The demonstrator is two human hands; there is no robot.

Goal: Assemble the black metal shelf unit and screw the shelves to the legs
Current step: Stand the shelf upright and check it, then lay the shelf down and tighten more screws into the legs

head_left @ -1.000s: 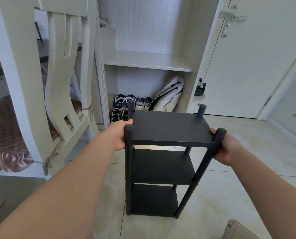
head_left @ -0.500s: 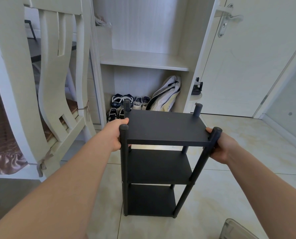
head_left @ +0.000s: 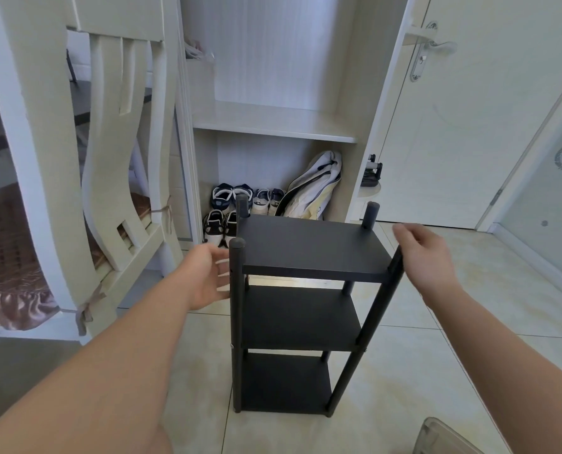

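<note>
The black metal shelf unit (head_left: 309, 247) stands upright on the tiled floor in the middle of the head view, with three shelves fixed between its round black legs. My left hand (head_left: 207, 276) hovers just left of the near left leg, fingers spread and blurred, holding nothing. My right hand (head_left: 427, 253) is beside the near right leg at the top shelf's corner, fingers apart, not gripping it.
A cream wooden chair (head_left: 116, 152) with a brown cushion stands at the left. Behind the unit, an open cabinet (head_left: 273, 126) holds several shoes (head_left: 237, 198) and a white bag (head_left: 315, 185). A white door (head_left: 453, 126) is at the right. A clear plastic container (head_left: 443, 437) pokes in at bottom right.
Both hands have let go of the top shelf's sides and drawn slightly outward. The shelf unit now stands on the floor by itself.
</note>
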